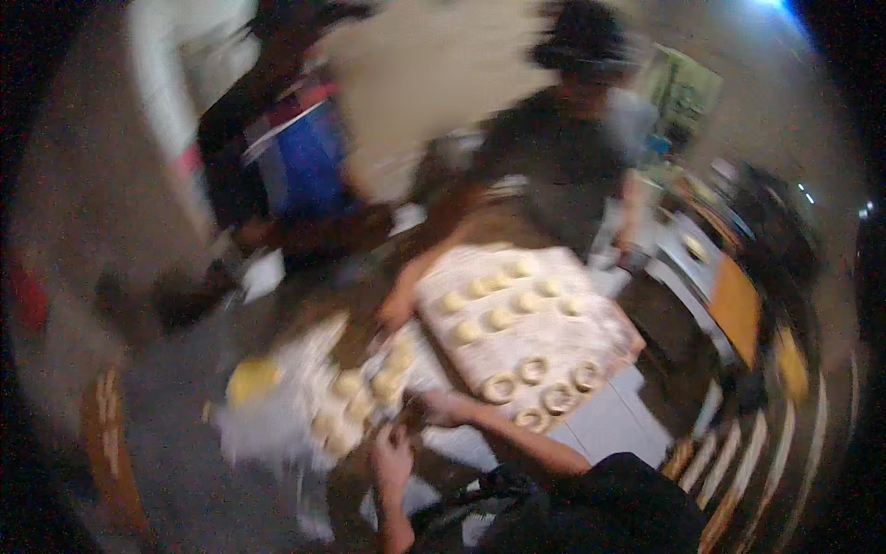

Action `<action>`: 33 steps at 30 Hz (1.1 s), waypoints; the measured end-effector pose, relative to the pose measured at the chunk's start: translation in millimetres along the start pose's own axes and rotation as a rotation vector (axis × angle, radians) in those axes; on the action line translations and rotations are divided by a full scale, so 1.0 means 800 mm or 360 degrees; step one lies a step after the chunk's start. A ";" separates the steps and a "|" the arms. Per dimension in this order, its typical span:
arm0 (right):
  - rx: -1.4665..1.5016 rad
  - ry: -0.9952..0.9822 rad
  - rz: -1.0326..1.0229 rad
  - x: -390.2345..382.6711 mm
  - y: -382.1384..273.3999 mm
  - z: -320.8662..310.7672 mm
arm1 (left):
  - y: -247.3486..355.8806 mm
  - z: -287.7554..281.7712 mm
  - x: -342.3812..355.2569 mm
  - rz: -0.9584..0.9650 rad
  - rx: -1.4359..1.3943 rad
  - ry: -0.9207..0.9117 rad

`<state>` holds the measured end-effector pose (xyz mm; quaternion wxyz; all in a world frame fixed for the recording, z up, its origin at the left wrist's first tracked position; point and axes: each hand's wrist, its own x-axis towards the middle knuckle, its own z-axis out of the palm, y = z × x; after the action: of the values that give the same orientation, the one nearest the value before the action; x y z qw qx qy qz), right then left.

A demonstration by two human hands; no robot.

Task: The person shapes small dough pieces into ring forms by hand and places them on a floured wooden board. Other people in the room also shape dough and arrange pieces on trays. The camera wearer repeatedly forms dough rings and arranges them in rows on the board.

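Observation:
The whole view is smeared by motion. My left hand is raised just beside the pale dough pieces, its fingers bunched but blurred. My right hand reaches across from the right, close to the left hand and past the near left edge of a floured board. Whether either hand holds anything is not clear. On that board sit rows of round dough balls and, nearer to me, several dough rings.
Across the board a person in dark clothes stretches a hand toward the dough pieces. Another person in blue is at the far left. A yellow round thing and crumpled clear plastic lie left. Wooden slats stand at right.

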<state>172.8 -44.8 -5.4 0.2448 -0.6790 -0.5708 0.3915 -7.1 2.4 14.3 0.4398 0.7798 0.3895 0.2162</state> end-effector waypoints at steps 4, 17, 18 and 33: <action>0.0424 0.0253 -0.0180 -0.063 -0.068 -0.039 | 0.045 -0.011 0.006 0.0001 -0.0538 -0.0117; 0.1153 0.0620 -0.0632 -0.100 -0.055 -0.014 | 0.058 0.051 0.015 0.0687 -0.0331 0.0348; 0.1231 0.0569 -0.0613 -0.106 -0.049 -0.019 | 0.057 0.054 0.018 0.0702 -0.0511 0.0265; 0.0780 0.0948 -0.0338 -0.234 -0.004 -0.088 | 0.138 0.199 -0.011 0.0662 -0.0815 0.0040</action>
<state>220.3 -216.8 84.3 0.5934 -0.6216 -0.4315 0.2746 141.9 -121.1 26.1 0.5632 0.7039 0.1604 0.4020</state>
